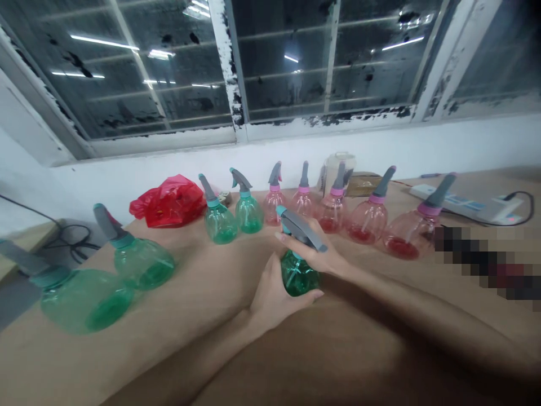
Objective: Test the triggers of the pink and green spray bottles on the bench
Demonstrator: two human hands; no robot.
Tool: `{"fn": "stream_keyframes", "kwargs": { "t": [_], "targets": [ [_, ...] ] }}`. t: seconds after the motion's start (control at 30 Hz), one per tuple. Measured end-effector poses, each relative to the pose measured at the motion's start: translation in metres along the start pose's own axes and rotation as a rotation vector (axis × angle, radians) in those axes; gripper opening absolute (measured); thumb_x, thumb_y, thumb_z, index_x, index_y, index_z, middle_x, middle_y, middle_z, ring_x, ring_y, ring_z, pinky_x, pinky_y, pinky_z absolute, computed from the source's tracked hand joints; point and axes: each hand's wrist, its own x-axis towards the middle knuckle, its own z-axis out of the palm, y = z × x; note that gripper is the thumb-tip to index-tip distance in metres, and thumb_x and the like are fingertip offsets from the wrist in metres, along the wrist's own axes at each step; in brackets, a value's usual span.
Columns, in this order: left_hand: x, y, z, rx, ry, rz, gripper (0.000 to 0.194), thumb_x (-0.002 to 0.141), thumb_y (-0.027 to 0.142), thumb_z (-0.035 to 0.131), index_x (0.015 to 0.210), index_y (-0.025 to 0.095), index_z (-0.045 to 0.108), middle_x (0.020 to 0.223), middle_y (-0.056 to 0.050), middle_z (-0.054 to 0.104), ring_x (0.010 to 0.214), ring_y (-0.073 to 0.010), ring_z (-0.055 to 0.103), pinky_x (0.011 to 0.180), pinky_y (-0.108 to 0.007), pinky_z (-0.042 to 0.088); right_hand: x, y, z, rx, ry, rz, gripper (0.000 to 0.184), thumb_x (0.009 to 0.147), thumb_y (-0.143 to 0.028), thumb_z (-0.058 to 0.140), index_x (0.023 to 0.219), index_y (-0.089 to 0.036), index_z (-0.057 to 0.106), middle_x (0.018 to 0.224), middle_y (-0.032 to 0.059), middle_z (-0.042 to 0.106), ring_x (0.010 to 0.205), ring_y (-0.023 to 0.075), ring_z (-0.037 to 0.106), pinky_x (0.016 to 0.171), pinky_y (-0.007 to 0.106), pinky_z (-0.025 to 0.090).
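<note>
A green spray bottle (299,275) with a grey and teal trigger head stands in front of me, between my hands. My left hand (274,290) wraps round its lower body, thumb across the near side. Higher up, my right hand (323,251) is closed round the neck and spray head, its far fingers partly hidden. Behind them a row of pink spray bottles (367,221) holds a little red liquid. On the left, green spray bottles (146,264) stand in a curve, green at their bottoms.
A crumpled red plastic bag (171,202) lies at the back left. A white power strip (469,204) with a plugged-in cable sits at the back right, near a cardboard box (362,184). Dark cables (76,242) hang past the table's left edge. Windows rise behind.
</note>
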Motion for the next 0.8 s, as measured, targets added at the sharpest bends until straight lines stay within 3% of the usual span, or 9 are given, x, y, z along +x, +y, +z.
{"fn": "stream_keyframes", "kwargs": {
  "t": [0.33,0.63,0.8],
  "targets": [
    [0.001,0.002,-0.001,-0.012,-0.002,0.043,0.087,0.066,0.046,0.076,0.136,0.020,0.030,0.130,-0.014,0.051,0.123,-0.0337,0.048,0.099,-0.054,0.040,-0.009,0.004,0.002,0.068,0.032,0.098,0.024,0.080,-0.025,0.057,0.104,-0.026,0.058,0.094,0.0015,0.066,0.086,0.0211,0.064,0.083,0.038,0.050],
    [0.001,0.002,0.000,-0.010,0.020,0.060,0.083,0.067,0.045,0.074,0.134,0.020,0.030,0.128,-0.014,0.052,0.122,-0.0338,0.049,0.098,-0.054,0.041,-0.010,0.003,0.002,0.066,0.027,0.125,0.032,0.081,-0.026,0.059,0.113,-0.026,0.061,0.110,0.0034,0.068,0.095,0.0233,0.066,0.087,0.040,0.051],
    [0.001,0.003,0.001,-0.014,0.025,0.051,0.077,0.067,0.044,0.075,0.128,0.018,0.036,0.125,-0.014,0.054,0.119,-0.0334,0.051,0.097,-0.053,0.043,-0.011,0.004,0.001,0.121,0.026,0.117,0.029,0.082,-0.030,0.060,0.111,-0.026,0.062,0.108,0.0026,0.069,0.096,0.0215,0.066,0.090,0.039,0.050]
  ]
}}
